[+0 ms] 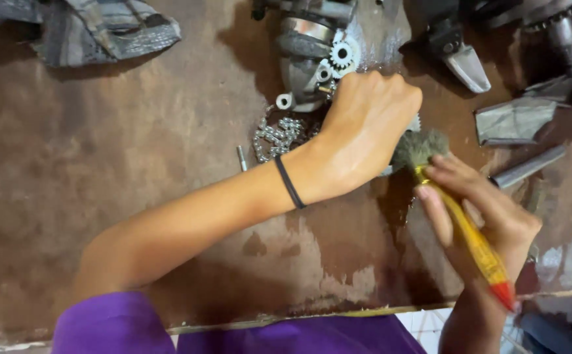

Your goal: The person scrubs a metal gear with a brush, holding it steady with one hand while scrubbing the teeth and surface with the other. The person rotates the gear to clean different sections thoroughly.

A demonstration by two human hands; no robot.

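My left hand (364, 124) is closed into a fist over a metal part just below a grey engine casing (302, 62) with a small white gear (341, 56); what it grips is hidden under the fingers. A black band circles that wrist. My right hand (489, 210) holds a paintbrush with a yellow and red handle (476, 242). Its worn grey bristles (420, 147) touch the hidden part beside my left hand. A loose metal chain (278, 136) lies in a heap to the left of my left hand.
The stained brown workbench (102, 164) carries a small bolt (241, 158), a dark crumpled rag (102, 29) at the back left, and grey metal parts (515, 121) and a tube (528, 169) at the right. A purple garment shows at the bench's front edge.
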